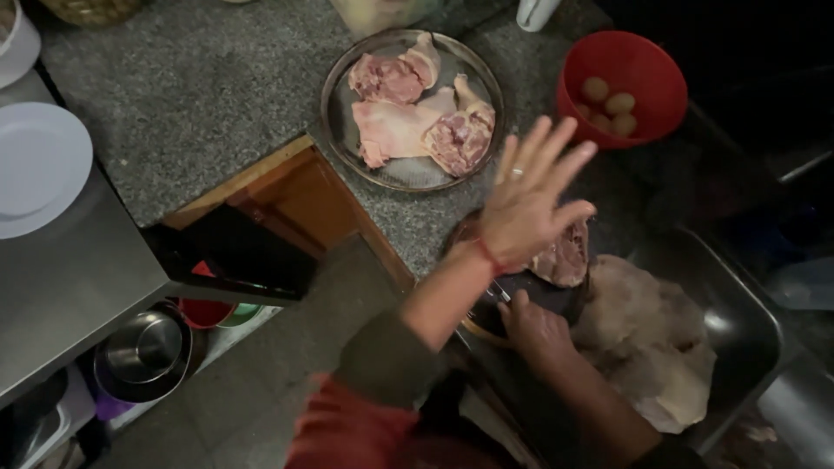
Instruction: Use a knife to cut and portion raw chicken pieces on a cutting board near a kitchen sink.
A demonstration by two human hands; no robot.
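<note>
The left hand (528,201) is held open with fingers spread above a raw chicken piece (565,254) on a dark cutting board (530,295). At six o'clock of it, the right hand (532,327) is closed around a knife handle (497,293). A round metal tray (340,130) of chicken pieces is seen at eleven o'clock.

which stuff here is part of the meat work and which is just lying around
In use: left hand raised open; right hand on the dark board; meat piece on it; steel plate of raw chicken pieces.

Lying about: red bowl of small round items, white plate, steel pots below.
</note>
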